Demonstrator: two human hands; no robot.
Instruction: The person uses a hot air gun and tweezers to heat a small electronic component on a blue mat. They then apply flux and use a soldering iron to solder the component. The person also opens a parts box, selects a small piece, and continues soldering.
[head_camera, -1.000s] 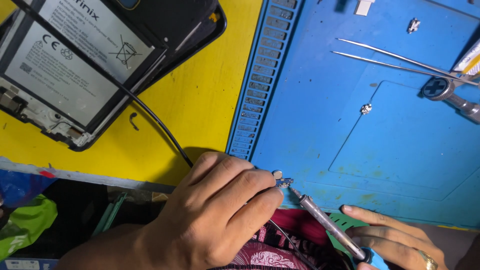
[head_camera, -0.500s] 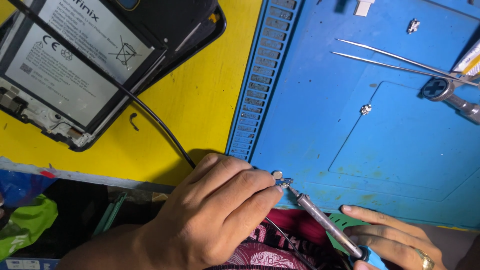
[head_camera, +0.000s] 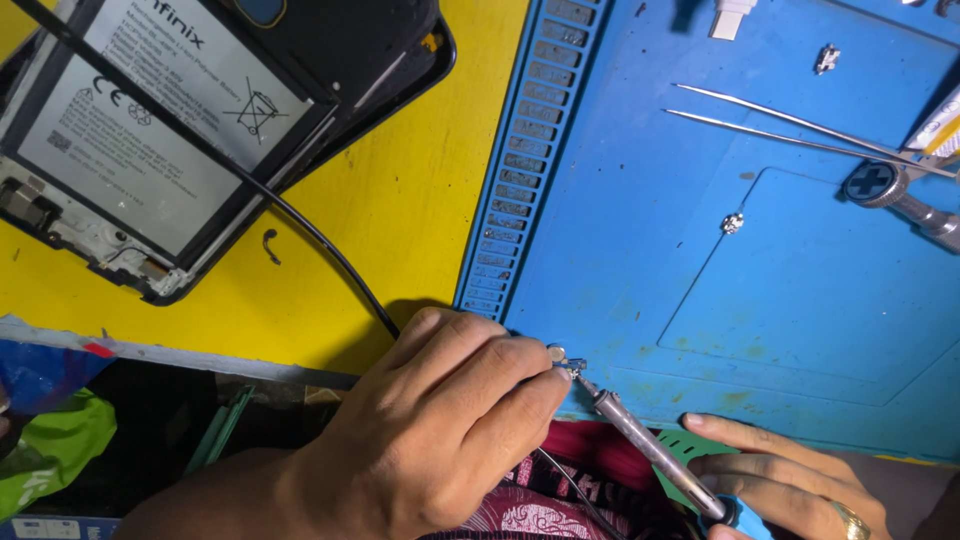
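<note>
Soldering a tiny metal part (head_camera: 557, 353) at the lower middle of the frame, left hand (head_camera: 440, 430) pinching it on the blue mat (head_camera: 800, 300). Right hand (head_camera: 790, 480), lower right, grips the soldering iron (head_camera: 640, 440), tip touching the part. Next move probably needs a steady tip; opened phone (head_camera: 180, 130) sits upper left.

Opened phone (head_camera: 190, 130) at left on table (head_camera: 400, 230); mat (head_camera: 700, 250) at right, tweezers (head_camera: 800, 125) and screwdriver (head_camera: 900, 195) on it.
</note>
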